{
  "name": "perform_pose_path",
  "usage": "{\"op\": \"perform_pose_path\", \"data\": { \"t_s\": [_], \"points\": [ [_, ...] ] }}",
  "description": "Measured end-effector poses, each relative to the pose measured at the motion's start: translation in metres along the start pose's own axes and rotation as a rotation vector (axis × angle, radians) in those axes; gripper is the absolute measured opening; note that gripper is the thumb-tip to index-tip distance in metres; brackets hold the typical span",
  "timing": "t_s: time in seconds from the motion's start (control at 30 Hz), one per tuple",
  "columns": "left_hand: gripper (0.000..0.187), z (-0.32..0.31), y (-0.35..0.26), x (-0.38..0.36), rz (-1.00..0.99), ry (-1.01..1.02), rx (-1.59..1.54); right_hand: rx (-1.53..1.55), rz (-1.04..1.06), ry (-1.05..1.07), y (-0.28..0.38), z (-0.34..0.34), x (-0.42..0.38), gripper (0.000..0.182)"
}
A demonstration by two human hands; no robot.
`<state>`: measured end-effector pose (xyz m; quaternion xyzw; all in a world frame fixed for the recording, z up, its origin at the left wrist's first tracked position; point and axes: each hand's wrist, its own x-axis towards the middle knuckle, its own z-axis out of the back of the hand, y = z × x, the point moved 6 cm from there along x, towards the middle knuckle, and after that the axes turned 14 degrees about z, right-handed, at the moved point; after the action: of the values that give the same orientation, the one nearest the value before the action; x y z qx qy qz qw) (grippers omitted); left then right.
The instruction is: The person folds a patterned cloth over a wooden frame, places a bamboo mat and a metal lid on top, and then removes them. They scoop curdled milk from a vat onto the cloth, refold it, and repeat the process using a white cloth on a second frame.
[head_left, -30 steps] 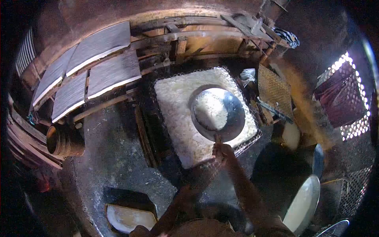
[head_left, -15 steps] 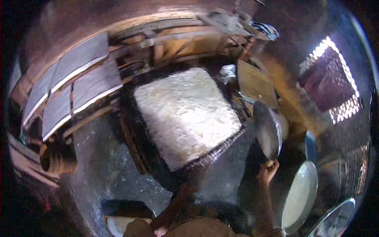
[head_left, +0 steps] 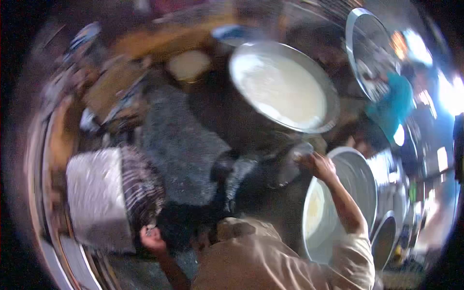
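My right hand [head_left: 325, 169] is closed on the rim of a metal bowl [head_left: 290, 166], which is blurred and hangs low between a wide basin [head_left: 333, 113] of milky white liquid and a deep pale tub [head_left: 360, 169]. Whitish stuff lies inside the tub, beside my right forearm. At the lower left, my left hand [head_left: 152, 238] has its fingers curled at the near corner of a square slab-like white mass [head_left: 94, 193]. Dark, striped woven-looking material [head_left: 140, 179] covers the side of this mass towards me. What the left fingers hold is too blurred to make out.
A person in a teal top [head_left: 394, 104] bends at the upper right, near another large metal basin [head_left: 354, 46]. A smaller vessel with pale contents [head_left: 188, 65] and a blue container [head_left: 231, 34] stand at the back. Pale sheets [head_left: 79, 263] lie lower left.
The view has swung right, so the white mass now appears at the left and the basins centre-right. My right hand still holds the bowl, now near the tub. My left hand has come to the mass's corner.
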<state>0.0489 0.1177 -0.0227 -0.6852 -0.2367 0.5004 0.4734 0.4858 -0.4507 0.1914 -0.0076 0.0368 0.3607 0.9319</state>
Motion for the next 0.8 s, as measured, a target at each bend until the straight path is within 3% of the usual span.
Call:
{"op": "perform_pose_path", "data": {
  "t_s": [0.03,0.07,0.1,0.13,0.17,0.27,0.33,0.43,0.47,0.5,0.53,0.57,0.6,0.63,0.67,0.7,0.73,0.77,0.8],
  "points": [
    [0.053,-0.026,-0.044,-0.028,-0.568,0.109,0.181,0.008,-0.003,-0.081,0.007,0.01,-0.002,0.031],
    [0.043,-0.023,-0.056,-0.02,-0.304,0.005,-0.02,0.022,-0.015,-0.042,0.004,0.009,-0.003,0.034],
    [0.04,-0.006,-0.057,0.0,-0.388,-0.044,0.019,0.039,-0.027,-0.004,-0.001,0.005,-0.008,0.036],
    [0.037,-0.001,-0.061,0.006,-0.173,0.021,-0.196,0.035,-0.036,0.009,-0.007,-0.004,-0.007,0.038],
    [0.034,-0.031,-0.093,-0.021,0.134,-0.166,-0.527,0.032,-0.045,0.022,-0.011,-0.015,-0.008,0.041],
    [0.03,0.017,-0.094,0.035,0.016,-0.248,-0.659,0.039,-0.048,0.036,-0.02,-0.024,-0.019,0.042],
    [0.026,0.05,-0.091,0.064,0.153,-0.233,-0.667,0.051,-0.058,0.063,-0.018,-0.024,-0.027,0.043],
    [0.023,0.026,-0.125,0.02,0.104,-0.355,-0.719,0.058,-0.057,0.137,-0.022,-0.044,-0.036,0.042],
    [0.028,0.066,-0.115,0.053,0.137,-0.291,-0.742,0.055,-0.041,0.124,-0.02,-0.046,-0.035,0.039],
    [0.028,0.047,-0.117,0.02,0.125,-0.313,-0.752,0.058,-0.015,0.125,-0.015,-0.047,-0.038,0.039],
    [0.033,0.037,-0.149,-0.045,-0.469,-0.616,0.009,0.047,0.004,0.131,-0.012,-0.05,-0.034,0.037],
    [0.04,-0.014,-0.174,-0.096,-0.967,-0.847,0.861,0.037,0.023,0.137,-0.009,-0.054,-0.033,0.034],
    [0.04,-0.012,-0.172,-0.1,-0.945,-0.915,0.87,0.041,0.01,0.163,-0.013,-0.06,-0.042,0.034],
    [0.042,0.009,-0.156,-0.103,-0.797,-0.698,0.555,0.052,0.04,0.186,-0.017,-0.068,-0.041,0.033],
    [0.046,0.027,-0.133,-0.103,-0.671,-0.48,0.229,0.095,-0.048,0.383,-0.014,-0.051,-0.044,0.034],
    [0.043,0.042,-0.111,-0.109,-0.755,-0.478,0.197,-0.034,0.178,0.328,-0.005,-0.037,-0.044,0.033],
    [0.029,-0.014,-0.139,-0.161,-0.743,-0.445,0.279,-0.112,0.07,0.654,-0.026,-0.066,-0.046,0.044],
    [0.022,-0.001,-0.11,-0.158,-0.567,-0.309,-0.176,-0.202,0.127,0.266,-0.016,-0.048,-0.037,0.047],
    [0.016,0.006,-0.078,-0.157,-0.419,-0.147,-0.633,-0.252,0.144,0.37,-0.015,-0.06,-0.023,0.045]
  ]
}}
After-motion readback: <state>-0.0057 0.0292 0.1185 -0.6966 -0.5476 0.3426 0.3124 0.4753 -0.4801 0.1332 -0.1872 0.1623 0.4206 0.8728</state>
